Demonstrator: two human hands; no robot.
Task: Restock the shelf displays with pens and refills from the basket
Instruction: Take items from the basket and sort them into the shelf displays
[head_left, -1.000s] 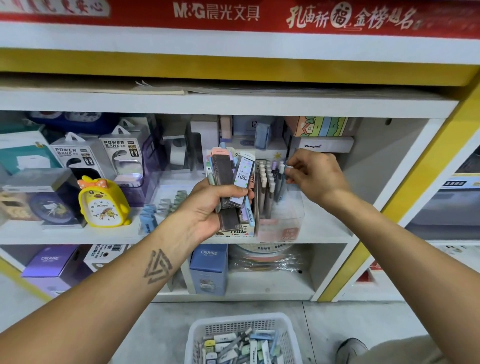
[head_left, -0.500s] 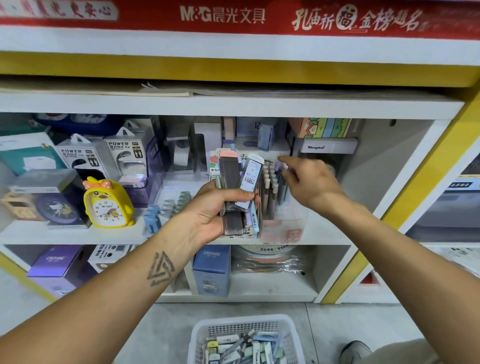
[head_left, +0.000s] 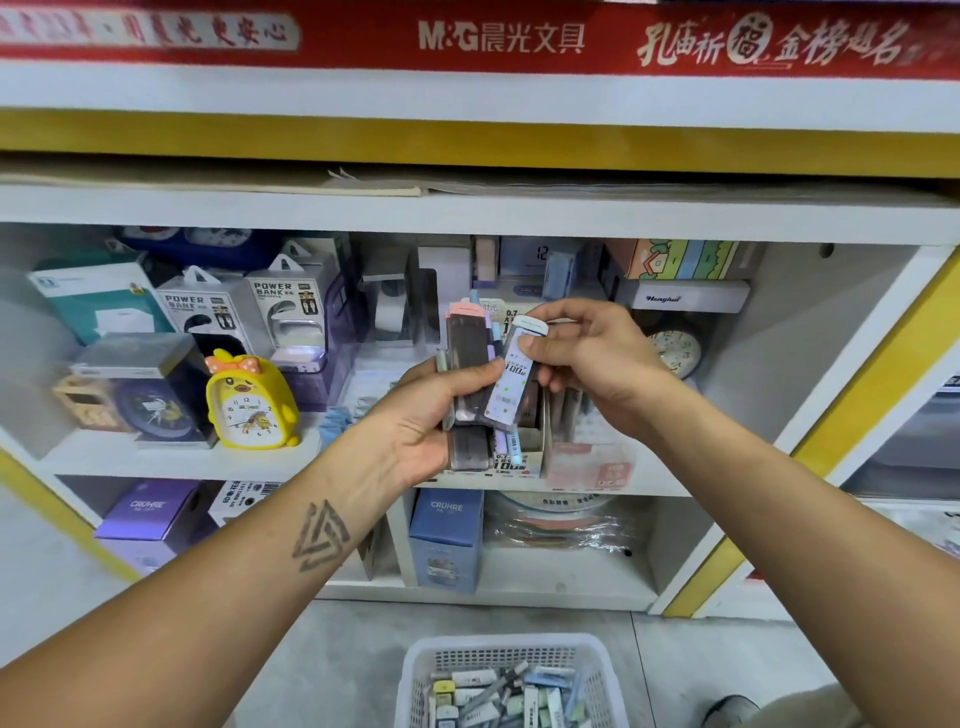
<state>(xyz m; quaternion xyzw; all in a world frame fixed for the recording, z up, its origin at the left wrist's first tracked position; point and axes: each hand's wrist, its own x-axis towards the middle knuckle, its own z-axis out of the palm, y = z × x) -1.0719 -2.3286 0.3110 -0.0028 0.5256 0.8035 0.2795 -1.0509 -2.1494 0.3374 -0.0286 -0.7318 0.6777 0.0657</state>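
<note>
Basket (head_left: 511, 656) on floor below shelf (head_left: 171, 460); duck clock (head_left: 248, 402) left of hands

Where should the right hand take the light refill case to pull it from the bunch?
By its white-capped top end, from above right: the refill case stands tilted upright, its top clear of the left hand, which grips the lower half. The right hand pinches there.

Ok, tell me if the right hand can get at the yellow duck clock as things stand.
Probably not directly: the right hand pinches a refill pack, and the left hand with its bundle sits between it and the yellow duck clock.
</note>
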